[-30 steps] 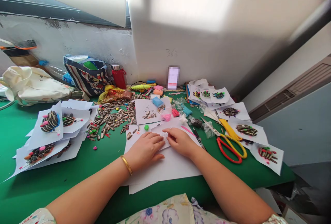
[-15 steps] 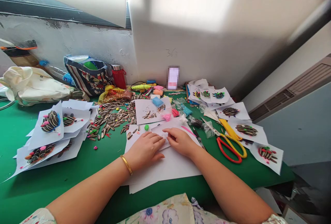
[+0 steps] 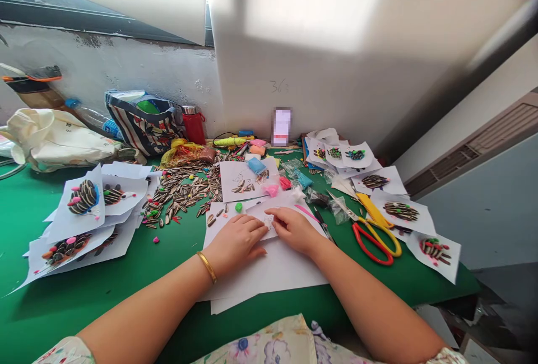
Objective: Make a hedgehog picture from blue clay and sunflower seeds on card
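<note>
On the left of the green counter [image 3: 25,196] lie seed-covered cards [image 3: 86,227], then loose striped seeds [image 3: 176,191]. The left hand [image 3: 239,241] rests flat, fingers extended, on white paper [image 3: 286,269], near centre; the right hand [image 3: 296,231] curls over it, any grip unclear. Scissors [image 3: 355,218] lie right.

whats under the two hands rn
Sheets of white paper lie beneath the left hand and right hand, with faint drawn lines showing between the two. Whatever is directly below each hand is covered and cannot be seen.
</note>
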The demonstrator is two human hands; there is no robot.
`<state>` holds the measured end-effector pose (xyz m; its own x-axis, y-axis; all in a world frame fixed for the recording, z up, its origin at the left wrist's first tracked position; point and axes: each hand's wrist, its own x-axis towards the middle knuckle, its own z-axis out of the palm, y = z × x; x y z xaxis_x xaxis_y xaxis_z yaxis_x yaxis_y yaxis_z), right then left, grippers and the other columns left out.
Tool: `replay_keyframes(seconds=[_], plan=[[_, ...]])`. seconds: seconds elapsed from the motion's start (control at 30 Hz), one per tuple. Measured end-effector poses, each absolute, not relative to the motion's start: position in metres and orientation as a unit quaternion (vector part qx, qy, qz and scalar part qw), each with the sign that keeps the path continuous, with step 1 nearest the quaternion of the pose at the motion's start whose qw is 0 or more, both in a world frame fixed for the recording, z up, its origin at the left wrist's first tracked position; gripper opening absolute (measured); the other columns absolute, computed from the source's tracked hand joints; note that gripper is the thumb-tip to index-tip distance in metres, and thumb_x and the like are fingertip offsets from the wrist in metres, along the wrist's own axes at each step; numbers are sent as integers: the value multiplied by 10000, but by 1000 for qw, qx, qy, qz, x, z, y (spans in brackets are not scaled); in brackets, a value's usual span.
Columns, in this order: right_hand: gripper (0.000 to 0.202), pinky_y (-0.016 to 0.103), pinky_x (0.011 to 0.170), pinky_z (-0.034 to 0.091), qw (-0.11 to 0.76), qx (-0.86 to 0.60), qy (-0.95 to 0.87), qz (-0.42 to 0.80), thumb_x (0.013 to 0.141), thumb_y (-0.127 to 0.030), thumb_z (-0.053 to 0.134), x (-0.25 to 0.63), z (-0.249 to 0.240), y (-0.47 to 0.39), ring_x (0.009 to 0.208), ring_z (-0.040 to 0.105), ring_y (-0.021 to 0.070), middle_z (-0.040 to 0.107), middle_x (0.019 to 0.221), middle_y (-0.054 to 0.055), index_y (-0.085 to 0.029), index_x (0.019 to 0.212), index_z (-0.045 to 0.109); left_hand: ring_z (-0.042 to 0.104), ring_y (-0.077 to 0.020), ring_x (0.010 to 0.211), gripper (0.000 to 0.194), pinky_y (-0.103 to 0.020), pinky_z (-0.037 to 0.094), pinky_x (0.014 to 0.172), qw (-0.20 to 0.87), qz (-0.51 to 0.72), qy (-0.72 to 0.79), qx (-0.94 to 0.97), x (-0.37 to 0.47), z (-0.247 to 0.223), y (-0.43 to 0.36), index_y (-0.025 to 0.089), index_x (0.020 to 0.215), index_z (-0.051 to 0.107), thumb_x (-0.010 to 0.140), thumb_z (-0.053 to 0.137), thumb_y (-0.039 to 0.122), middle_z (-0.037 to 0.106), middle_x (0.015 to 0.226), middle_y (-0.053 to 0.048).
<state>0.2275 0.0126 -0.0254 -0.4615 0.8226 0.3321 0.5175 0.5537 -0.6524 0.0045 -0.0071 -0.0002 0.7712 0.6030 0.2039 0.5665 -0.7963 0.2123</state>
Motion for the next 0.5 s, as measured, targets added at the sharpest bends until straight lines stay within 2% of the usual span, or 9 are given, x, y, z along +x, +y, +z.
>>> replay_keyframes(seconds=[0.1, 0.23, 0.33, 0.5], plan=[[373, 352, 898, 535, 321, -404, -821, 242, 908, -122, 494, 228, -24, 12, 993, 658, 193, 712, 1100, 90, -194, 1243, 640, 604, -280, 1080, 359, -453, 470, 948, 72, 144, 325, 932, 4, -2, -6, 193, 1202, 582, 869, 678, 283, 679, 1116, -99], [368, 357, 914, 534, 322, -394, -827, 239, 912, -129, 489, 229, -23, 12, 1024, 660, 198, 711, 1144, 91, -193, 1242, 639, 629, -235, 976, 90, -394, 484, 890, 51, 154, 316, 935, 5, -5, -3, 187, 984, 624, 914, 573, 162, 699, 1030, -68], [357, 356, 902, 539, 328, -390, -829, 230, 909, -131, 491, 229, -23, 11, 1011, 666, 201, 718, 1128, 89, -190, 1225, 647, 635, -209, 912, 152, -354, 487, 826, 30, 162, 305, 938, 4, -8, -1, 189, 887, 619, 918, 511, 87, 705, 1027, -48], [360, 357, 878, 535, 321, -388, -837, 212, 911, -130, 490, 230, -23, 11, 999, 664, 205, 723, 1108, 74, -211, 1227, 643, 651, -212, 925, 181, -334, 499, 777, 24, 174, 307, 935, 1, -10, 1, 181, 870, 608, 888, 487, 47, 707, 1040, -63]])
